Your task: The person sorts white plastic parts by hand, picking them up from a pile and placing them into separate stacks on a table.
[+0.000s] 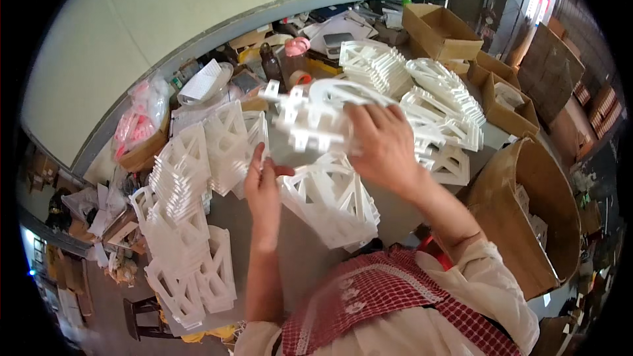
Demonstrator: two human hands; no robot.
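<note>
My right hand (pixel 384 142) grips a bundle of white plastic frame parts (pixel 308 122) with clips along one side, lifted over the table and somewhat blurred. Empty, with its fingers apart, my left hand (pixel 265 181) is held palm inward just below and left of that bundle. Close by on its right lies a stack of white triangular frames (pixel 333 201) with cut-out windows. Long overlapping rows of similar frames (pixel 181 217) cover the left side of the table. More stacked frames (pixel 376 69) stand at the far right.
On the right is a large open cardboard carton (pixel 521 217) with pieces inside. Smaller cardboard boxes (pixel 442 29) sit at the back right. A pink-lidded bottle (pixel 296 56) and a dark bottle (pixel 270 62) stand at the back. Plastic bags (pixel 144 115) fill a box at the left.
</note>
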